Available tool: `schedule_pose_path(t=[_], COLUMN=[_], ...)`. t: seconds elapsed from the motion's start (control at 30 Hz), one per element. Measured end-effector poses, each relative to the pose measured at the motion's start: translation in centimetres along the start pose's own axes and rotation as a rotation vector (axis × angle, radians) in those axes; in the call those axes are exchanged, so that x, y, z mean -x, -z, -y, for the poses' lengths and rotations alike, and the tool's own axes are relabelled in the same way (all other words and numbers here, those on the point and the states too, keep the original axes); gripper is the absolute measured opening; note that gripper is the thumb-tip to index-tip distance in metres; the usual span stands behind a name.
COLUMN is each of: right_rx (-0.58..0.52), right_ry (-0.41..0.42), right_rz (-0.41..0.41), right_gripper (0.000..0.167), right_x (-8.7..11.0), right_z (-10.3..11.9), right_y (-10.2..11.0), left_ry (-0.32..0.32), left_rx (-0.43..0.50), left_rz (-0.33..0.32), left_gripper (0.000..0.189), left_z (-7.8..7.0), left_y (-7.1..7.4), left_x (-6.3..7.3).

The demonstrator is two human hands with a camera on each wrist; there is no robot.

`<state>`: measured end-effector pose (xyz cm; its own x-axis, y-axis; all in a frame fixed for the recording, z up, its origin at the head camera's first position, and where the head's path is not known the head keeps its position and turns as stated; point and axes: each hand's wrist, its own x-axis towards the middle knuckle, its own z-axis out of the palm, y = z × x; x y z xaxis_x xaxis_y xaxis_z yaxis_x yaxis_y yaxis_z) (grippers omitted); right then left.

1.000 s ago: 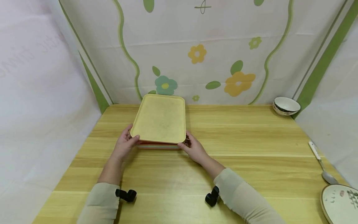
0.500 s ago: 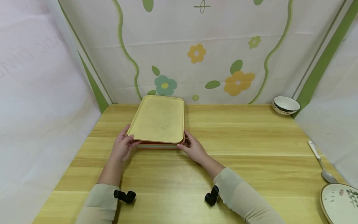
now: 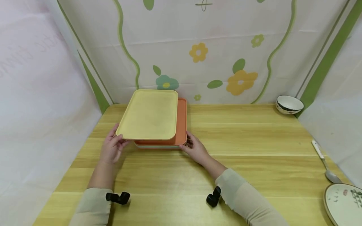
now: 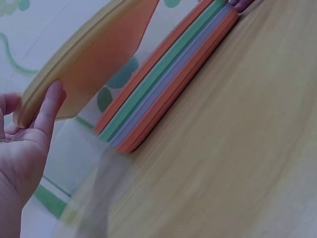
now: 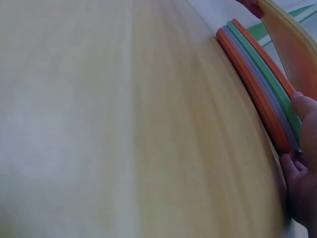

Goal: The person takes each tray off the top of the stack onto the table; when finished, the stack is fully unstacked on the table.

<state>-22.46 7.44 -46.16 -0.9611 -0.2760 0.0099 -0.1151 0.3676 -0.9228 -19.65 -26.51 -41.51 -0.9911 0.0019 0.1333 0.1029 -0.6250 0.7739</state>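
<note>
A yellow tray [image 3: 150,114] is raised and slid left above a stack of trays, its near left corner pinched by my left hand [image 3: 111,147]. In the left wrist view, the thumb and fingers grip the yellow tray's rim [image 4: 74,54]. Beneath lies the stack, with an orange tray [image 3: 182,122] on top; a green tray [image 4: 148,91], a purple tray [image 4: 158,96] and more orange at the bottom show from the side. My right hand [image 3: 197,150] holds the stack's near right corner, its thumb on the edge of the top orange tray [image 5: 267,57].
Along the right side of the wooden table [image 3: 240,141] are a white bowl [image 3: 289,105] at the back, a spoon [image 3: 325,163] with a white handle, and a decorated plate [image 3: 343,204] partly out of frame. A flower-printed cloth [image 3: 220,40] hangs behind the table.
My left hand has carried the yellow tray left and up, uncovering the right part of the orange tray. The right hand has stayed at the stack's corner.
</note>
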Motion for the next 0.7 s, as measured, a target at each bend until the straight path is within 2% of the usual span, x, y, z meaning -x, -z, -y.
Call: schedule_pose_path(t=[0.13,0.27,0.4,0.53,0.7], right_rx=[-0.005,-0.005,0.004,0.005,-0.01], right_ry=[0.002,-0.003,-0.005,0.001,0.007], right_rz=[-0.006,-0.009,-0.002,0.0,-0.005], right_gripper=[0.081,0.08,0.08,0.08,0.08], right_x=[0.0,-0.1,-0.1,0.0,0.0], right_z=[-0.2,-0.3,-0.3,-0.2,-0.3], right_y=[-0.1,-0.1,-0.1,-0.1,-0.1], left_ry=[-0.063,-0.125,-0.169,-0.18,-0.176], left_rx=[0.084,0.178,0.22,0.212,0.174], left_rz=[0.036,0.056,0.065,0.019,-0.074], left_gripper=[0.043,0.04,0.04,0.038,0.037], left_z=[-1.0,-2.0,-3.3,-4.6,-5.9], left_y=[1.2,2.5,3.8,4.9,6.2], left_x=[0.3,0.6,1.0,1.5,2.0])
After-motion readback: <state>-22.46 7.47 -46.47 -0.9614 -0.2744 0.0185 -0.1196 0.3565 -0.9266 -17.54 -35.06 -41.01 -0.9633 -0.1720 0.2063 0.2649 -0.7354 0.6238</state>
